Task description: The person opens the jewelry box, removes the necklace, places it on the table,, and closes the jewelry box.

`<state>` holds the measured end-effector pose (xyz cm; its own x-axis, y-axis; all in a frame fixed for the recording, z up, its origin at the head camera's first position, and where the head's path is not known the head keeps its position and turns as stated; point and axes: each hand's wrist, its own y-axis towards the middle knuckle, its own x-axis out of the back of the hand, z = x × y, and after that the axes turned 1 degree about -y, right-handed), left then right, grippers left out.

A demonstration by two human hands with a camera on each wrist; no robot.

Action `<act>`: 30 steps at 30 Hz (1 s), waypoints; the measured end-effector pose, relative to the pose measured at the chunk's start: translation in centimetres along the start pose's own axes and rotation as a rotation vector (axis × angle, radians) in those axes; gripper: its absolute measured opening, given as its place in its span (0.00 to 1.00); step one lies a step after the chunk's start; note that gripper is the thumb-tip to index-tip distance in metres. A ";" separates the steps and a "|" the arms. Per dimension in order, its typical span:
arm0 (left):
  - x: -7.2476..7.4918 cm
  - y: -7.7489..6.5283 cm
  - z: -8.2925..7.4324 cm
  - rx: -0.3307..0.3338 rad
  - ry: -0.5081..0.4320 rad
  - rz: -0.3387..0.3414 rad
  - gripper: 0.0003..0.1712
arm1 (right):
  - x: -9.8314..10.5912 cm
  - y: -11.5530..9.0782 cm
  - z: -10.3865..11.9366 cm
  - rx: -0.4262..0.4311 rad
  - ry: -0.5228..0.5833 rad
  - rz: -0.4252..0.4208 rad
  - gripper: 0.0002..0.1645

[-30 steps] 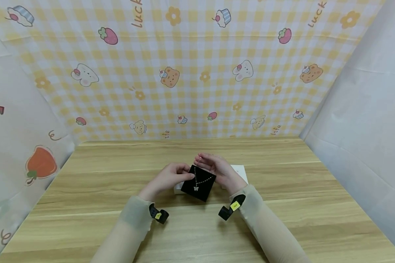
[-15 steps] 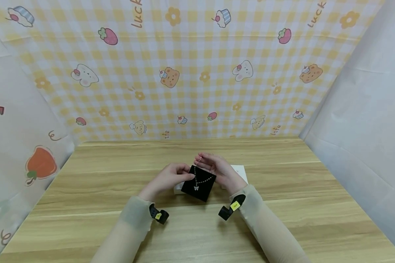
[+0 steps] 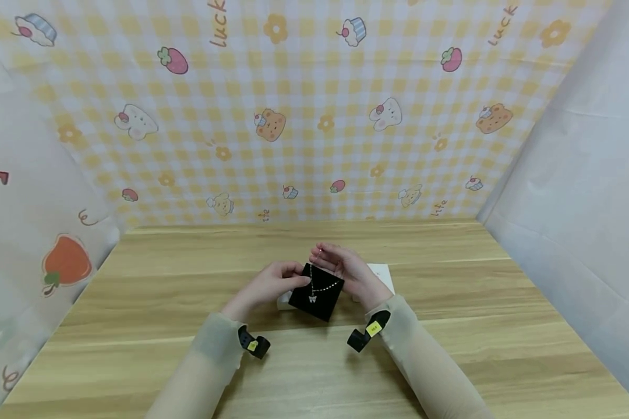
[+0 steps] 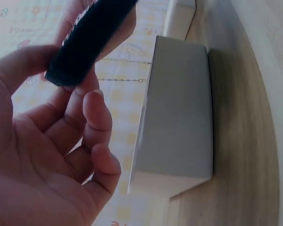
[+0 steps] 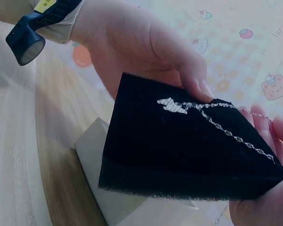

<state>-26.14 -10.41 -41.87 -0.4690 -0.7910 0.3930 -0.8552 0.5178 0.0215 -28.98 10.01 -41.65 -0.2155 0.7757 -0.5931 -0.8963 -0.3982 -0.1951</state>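
My left hand (image 3: 275, 283) pinches a black foam jewelry pad (image 3: 325, 305) at its upper left, thumb on the front face. A silver necklace (image 5: 224, 129) lies across the pad, its butterfly pendant (image 5: 173, 105) on the black face. My right hand (image 3: 353, 272) is at the pad's upper right; its thumb and fingertips pinch a stretch of the chain above the edge, and its palm side is against the pad. In the left wrist view, two chain ends (image 4: 118, 80) with small rings hang beyond the pad. Part of the chain is hidden behind it.
A white box (image 4: 179, 108) stands on the wooden table (image 3: 188, 361) beneath the pad, mostly covered in the head view. Another white box piece (image 3: 381, 274) lies behind my right wrist. A checkered cloth (image 3: 304, 157) hangs at the table's back.
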 end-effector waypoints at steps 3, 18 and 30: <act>-0.2 0.0 0.2 0.008 -0.001 -0.002 0.13 | 0.0 0.0 0.0 0.000 0.013 -0.018 0.16; -1.1 0.2 0.0 0.074 -0.169 0.023 0.19 | 0.1 0.7 0.3 0.016 0.021 -0.089 0.13; -1.2 0.3 0.3 0.080 -0.354 0.025 0.20 | 0.1 0.9 0.6 0.012 0.015 -0.079 0.17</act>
<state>-25.91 -9.42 -42.62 -0.5256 -0.8493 0.0493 -0.8503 0.5227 -0.0617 -30.03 10.04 -41.37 -0.1378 0.7971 -0.5879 -0.9150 -0.3296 -0.2326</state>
